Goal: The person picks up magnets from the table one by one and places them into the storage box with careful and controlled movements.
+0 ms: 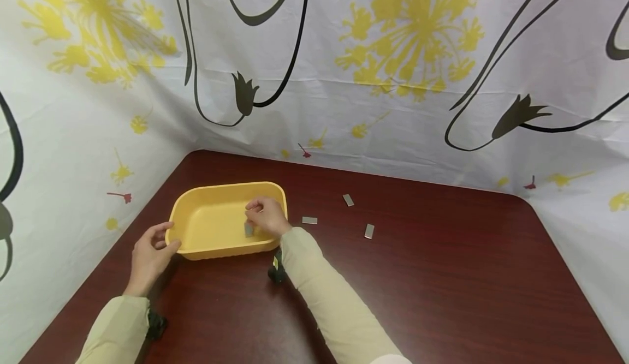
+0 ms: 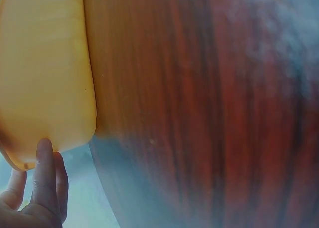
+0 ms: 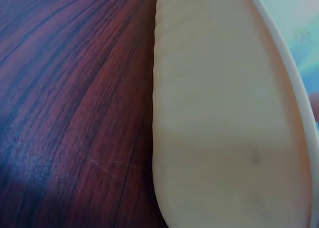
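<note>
A yellow plastic basin [image 1: 208,252] stands on the table's left side. My left hand [image 1: 149,252] holds it by the near left corner, fingertips at the rim; in the left wrist view those fingers [image 2: 45,158] press against the outer wall. Reaching over the basin's right side, my right hand [image 1: 267,215] has its fingers curled together. A small flat silver rectangular piece [image 1: 249,230] shows right beneath these fingertips, inside the basin and slightly blurred. The right wrist view is mostly the basin's outer wall [image 3: 219,98], with the right hand's fingers hidden behind it.
Three similar silver pieces lie apart on the table to the right of the basin: one nearest it [image 1: 309,220], one farther back [image 1: 348,200] and one farther right [image 1: 369,231]. Patterned cloth [image 1: 314,80] hangs behind the dark reddish wooden table [image 1: 442,276].
</note>
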The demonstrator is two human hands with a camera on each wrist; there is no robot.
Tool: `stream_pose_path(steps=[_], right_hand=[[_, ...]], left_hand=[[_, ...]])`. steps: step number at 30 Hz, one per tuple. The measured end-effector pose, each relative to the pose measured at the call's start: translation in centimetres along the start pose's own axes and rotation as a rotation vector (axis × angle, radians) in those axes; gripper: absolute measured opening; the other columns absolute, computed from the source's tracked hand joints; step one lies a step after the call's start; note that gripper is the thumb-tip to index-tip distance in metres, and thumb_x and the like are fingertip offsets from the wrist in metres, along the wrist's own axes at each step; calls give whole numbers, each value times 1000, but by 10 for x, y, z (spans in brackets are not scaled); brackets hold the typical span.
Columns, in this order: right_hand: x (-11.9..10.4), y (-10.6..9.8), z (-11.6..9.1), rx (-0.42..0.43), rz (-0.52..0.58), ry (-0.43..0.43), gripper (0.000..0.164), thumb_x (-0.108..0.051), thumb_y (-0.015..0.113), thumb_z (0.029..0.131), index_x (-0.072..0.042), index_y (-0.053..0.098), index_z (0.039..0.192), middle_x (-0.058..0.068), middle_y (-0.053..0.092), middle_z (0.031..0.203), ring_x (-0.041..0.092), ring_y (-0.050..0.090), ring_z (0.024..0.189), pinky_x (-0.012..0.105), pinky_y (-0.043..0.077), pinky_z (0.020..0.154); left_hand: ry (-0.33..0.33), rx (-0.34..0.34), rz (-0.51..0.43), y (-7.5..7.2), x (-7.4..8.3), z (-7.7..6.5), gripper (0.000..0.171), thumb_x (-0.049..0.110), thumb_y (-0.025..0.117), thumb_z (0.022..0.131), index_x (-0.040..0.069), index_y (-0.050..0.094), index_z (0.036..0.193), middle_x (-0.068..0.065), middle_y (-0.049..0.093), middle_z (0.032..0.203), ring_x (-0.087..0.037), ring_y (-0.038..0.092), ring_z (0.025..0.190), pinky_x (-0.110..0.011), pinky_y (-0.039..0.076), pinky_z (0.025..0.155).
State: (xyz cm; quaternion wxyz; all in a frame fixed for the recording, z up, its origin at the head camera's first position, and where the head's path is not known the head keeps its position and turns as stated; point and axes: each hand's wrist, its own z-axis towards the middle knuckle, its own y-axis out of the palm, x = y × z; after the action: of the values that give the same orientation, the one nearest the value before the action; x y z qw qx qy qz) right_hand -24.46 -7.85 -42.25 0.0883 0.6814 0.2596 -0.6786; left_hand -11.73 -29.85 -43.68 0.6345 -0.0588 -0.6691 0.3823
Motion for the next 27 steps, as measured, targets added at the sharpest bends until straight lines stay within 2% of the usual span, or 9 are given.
stream_pose_path(steps=[7,11,19,27], right_hand=[[1,0,-2,50,70,-81,16,-6,61,83,4,59,96,7,55,79,20,64,65,31,52,61],[4,-1,-3,60,70,-108,16,-6,63,82,3,59,94,5,54,77,17,62,64,34,52,61],[0,-3,-4,54,86,-134,17,-8,64,82,3,61,94,5,55,77,23,62,67,38,52,62],[-5,-5,-12,62,141,-220,16,-8,63,82,4,60,93,5,58,74,9,55,62,27,52,59]], left_hand=[[-5,10,2,1,-2,-1,44,11,58,80,1,50,122,-13,50,102,15,42,69,-12,41,55],[-7,-5,-3,2,-2,-2,45,12,58,80,0,50,122,-12,49,103,15,42,70,-12,41,55],[-8,-8,-19,1,1,-1,45,12,58,80,0,49,123,-12,49,102,15,43,70,-13,41,55],[-25,-21,6,-1,0,-1,44,14,58,81,2,50,123,-10,48,102,12,42,71,-13,40,56]])
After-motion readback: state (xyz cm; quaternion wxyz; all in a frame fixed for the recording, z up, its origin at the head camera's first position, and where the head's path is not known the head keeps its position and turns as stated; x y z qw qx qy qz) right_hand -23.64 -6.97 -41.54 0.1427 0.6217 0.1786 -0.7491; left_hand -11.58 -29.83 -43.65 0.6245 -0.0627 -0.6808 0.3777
